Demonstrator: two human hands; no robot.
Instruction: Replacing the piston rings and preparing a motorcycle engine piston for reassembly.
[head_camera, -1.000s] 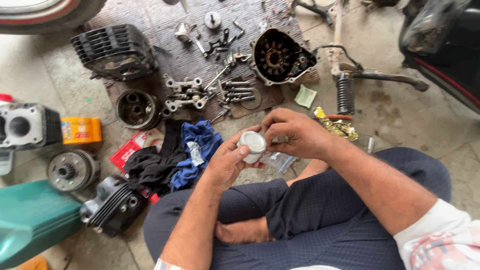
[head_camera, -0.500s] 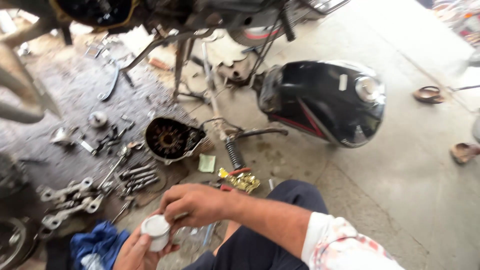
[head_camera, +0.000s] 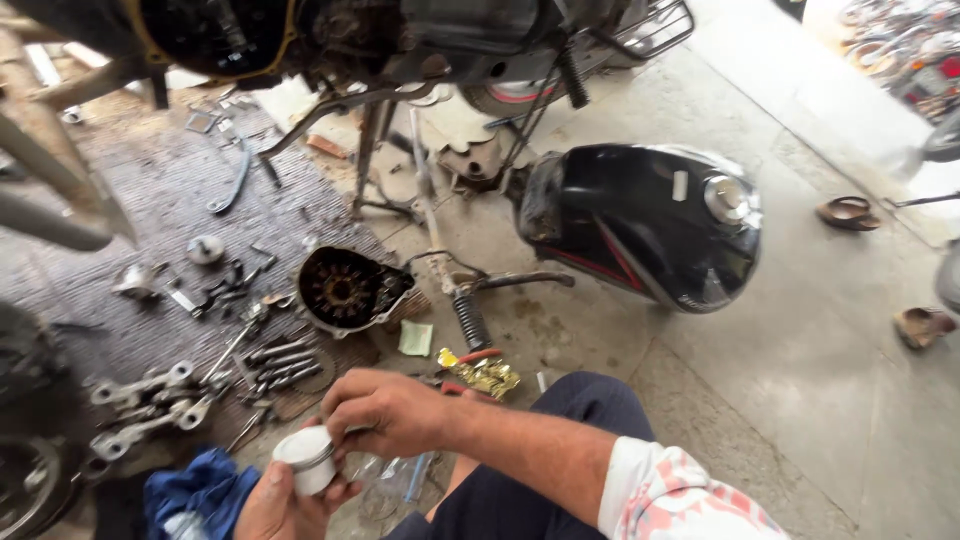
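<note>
A short white sleeve printed with pinkish-red blotches (head_camera: 690, 500) is worn on the right arm, its hem ending above the elbow, beside the raised knee; the forearm below it is left bare. Dark navy trousers of plain cloth (head_camera: 580, 410) are worn over that knee. The left hand (head_camera: 285, 505) and the right hand (head_camera: 385, 410) are bare; no gloves, rings or watch are seen.
</note>
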